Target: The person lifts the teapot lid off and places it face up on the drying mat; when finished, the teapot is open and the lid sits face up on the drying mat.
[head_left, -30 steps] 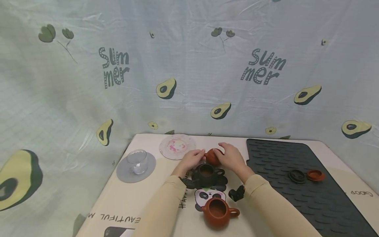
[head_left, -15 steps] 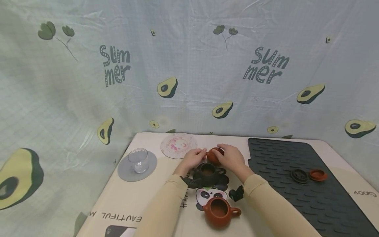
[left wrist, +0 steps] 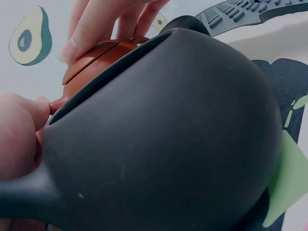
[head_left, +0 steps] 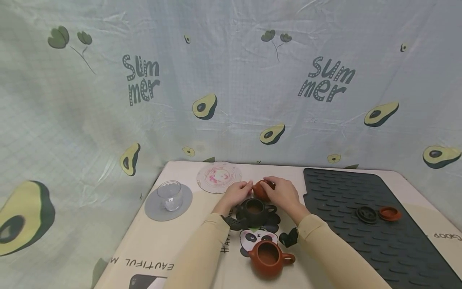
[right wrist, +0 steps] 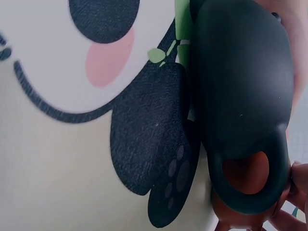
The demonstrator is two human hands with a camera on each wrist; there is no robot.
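At the back of the table is a small reddish-brown teapot [head_left: 260,193], its lid on, partly covered by my hands. My left hand [head_left: 234,195] pinches its spout between thumb and fingers. From the other side, my right hand [head_left: 285,195] grips the lidded top and body, thumb toward me. Just in front, a lidless black teapot [head_left: 249,216] stands upright and hides much of the reddish one in the left wrist view. Nearest to me is a larger lidless reddish-brown teapot [head_left: 266,268], handle to the right.
A ridged dark mat [head_left: 339,192] covers the right side, bearing a black lid [head_left: 367,215] and a red lid [head_left: 390,214]. At left, a glass cup [head_left: 170,196] stands on a grey round coaster [head_left: 153,210]. A pink patterned disc [head_left: 218,177] lies behind my left hand.
The head view has shifted slightly, so things sit a little further right. Both hands stay at the rear reddish-brown teapot, with hardly any movement.
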